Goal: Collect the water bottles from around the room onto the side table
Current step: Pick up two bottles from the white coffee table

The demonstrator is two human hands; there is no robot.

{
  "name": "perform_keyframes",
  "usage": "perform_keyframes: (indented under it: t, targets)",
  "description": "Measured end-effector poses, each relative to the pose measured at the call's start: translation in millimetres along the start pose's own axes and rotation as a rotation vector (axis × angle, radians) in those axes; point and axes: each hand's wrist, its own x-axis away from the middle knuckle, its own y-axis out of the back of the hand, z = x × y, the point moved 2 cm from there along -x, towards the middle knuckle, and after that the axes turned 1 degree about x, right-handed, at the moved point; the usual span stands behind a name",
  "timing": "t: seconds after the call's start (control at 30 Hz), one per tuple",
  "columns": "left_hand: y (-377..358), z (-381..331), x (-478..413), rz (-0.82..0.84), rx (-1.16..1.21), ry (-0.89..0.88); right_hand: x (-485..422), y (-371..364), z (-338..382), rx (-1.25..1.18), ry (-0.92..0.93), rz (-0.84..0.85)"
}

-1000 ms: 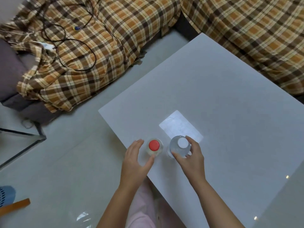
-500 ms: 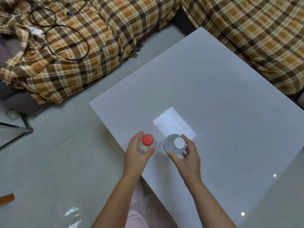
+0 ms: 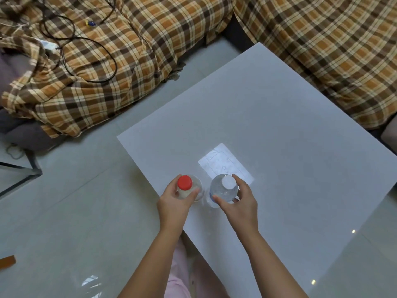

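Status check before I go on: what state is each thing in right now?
red-capped bottle: cap on, upright, held over the side table.
white-capped bottle: cap on, upright, held over the side table.
left hand: grips the red-capped bottle.
right hand: grips the white-capped bottle.
black cable: loose, coiled on the plaid cover.

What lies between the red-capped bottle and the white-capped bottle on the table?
Only a narrow strip of bare table, seen in the head view; the red-capped bottle and white-capped bottle are close side by side.
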Motion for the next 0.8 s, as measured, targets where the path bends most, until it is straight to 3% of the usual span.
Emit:
perform_keyframes:
  t: [0.43,0.8]
  targets:
    - [96.1,-62.7,24.0,-0.145,0.0,-0.091,39.3,-27.8,92.3,0.085,0.164,0.141]
    - [241.7,-102.6,37.9,-0.349,-0.028,-0.14,81.3,-131.7,183.1,0.183,0.341,0.359]
